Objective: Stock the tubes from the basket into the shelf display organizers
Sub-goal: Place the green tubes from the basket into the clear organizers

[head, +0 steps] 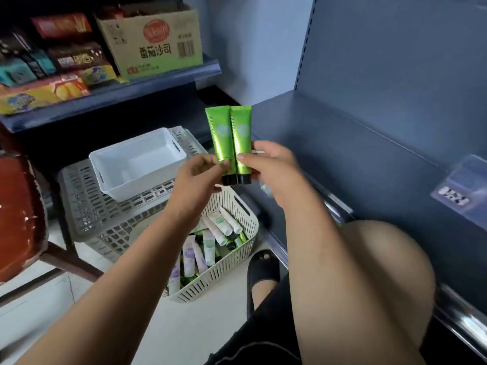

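Observation:
Two green tubes with black caps stand side by side in the air, caps down. My left hand (200, 175) pinches the left green tube (220, 135) near its cap. My right hand (268, 162) pinches the right green tube (241, 138) the same way. Below them on the floor sits a cream slotted basket (232, 275) holding several white, lilac and green tubes (210, 243). An empty white organizer bin (137, 164) rests on an upturned grey crate (105, 217) to the left.
A dark blue shelf (342, 143) runs along the right with a clear price-tag holder (461, 188) on its chrome-edged rim. My bare knee (369, 272) and a black slipper (262, 267) are close by. An upper left shelf carries snack packs (52, 75) and a cardboard box (150, 40). A red-brown chair (18, 217) stands far left.

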Demonstrator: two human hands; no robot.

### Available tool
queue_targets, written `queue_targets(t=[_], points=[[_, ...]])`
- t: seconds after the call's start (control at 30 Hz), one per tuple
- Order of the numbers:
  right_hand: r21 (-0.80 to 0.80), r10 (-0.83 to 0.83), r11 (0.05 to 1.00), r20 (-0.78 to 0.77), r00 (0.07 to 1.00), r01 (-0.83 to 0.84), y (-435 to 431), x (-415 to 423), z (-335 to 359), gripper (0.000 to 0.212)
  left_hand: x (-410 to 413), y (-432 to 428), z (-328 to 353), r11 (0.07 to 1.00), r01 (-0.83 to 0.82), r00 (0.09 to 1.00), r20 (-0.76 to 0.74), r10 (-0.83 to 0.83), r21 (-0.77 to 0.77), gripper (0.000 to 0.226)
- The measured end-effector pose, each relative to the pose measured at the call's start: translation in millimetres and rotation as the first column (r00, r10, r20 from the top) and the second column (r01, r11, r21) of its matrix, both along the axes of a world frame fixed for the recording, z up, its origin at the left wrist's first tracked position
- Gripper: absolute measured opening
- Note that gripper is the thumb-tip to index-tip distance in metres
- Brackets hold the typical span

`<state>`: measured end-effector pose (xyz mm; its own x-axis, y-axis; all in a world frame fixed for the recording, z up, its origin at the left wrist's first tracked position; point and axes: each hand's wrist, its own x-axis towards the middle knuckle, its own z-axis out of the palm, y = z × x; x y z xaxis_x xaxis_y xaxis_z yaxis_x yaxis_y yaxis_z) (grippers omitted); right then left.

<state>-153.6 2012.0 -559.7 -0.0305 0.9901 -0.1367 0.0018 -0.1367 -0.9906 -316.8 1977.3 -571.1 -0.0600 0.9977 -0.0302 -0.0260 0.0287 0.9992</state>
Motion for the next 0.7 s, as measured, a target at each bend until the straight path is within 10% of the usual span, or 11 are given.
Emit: queue_targets(t=[0.7], points=[[0.382,-0.826,0.547,0.104,0.553,0.745,-266,288,97,0.020,320,-105,93,0.676,0.660,0.711,0.019,-0.703,0.327,0.008]])
